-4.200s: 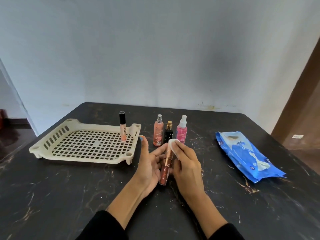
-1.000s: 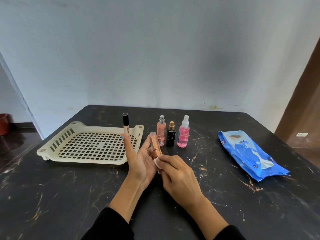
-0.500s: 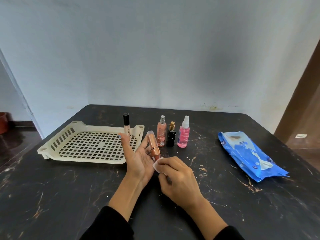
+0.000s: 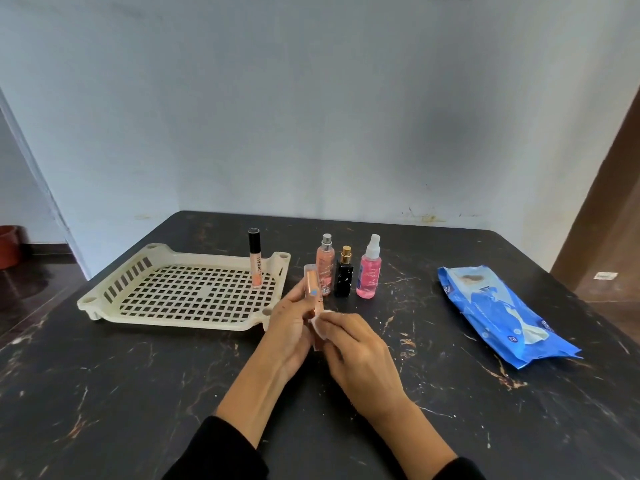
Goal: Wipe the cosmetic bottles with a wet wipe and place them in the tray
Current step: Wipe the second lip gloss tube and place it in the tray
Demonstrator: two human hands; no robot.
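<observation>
my left hand [image 4: 290, 329] has its grip on the copper tube [image 4: 312, 292], upright above the desk [image 4: 138, 393] beside the tray [image 4: 114, 308]; right hand [image 4: 360, 351] pinches the wet wipe [image 4: 320, 323] against its lower part.

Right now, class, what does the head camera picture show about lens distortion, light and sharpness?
Head view: the wide lens bows the table edges and tilts the wall corner; light is soft and even, with a dull sheen on the dark top; the copper tube in the left hand looks slightly smeared.
</observation>
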